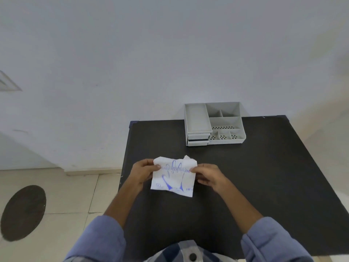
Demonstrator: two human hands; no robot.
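A white plastic packet of disposable polyethylene gloves [174, 178], printed with a blue hand outline and blue lettering, is held over the black table [264, 176]. My left hand [144, 172] pinches its left edge near the top. On the packet's right edge, my right hand [206, 175] pinches at about the same height. The packet's top is crumpled and its lower part hangs toward the table. Both forearms come out of blue sleeves at the bottom of the view.
A grey desk organizer [214, 123] with several compartments and small drawers stands at the table's far edge against the white wall. Left of the table is a tiled floor with a dark round cover [23, 212].
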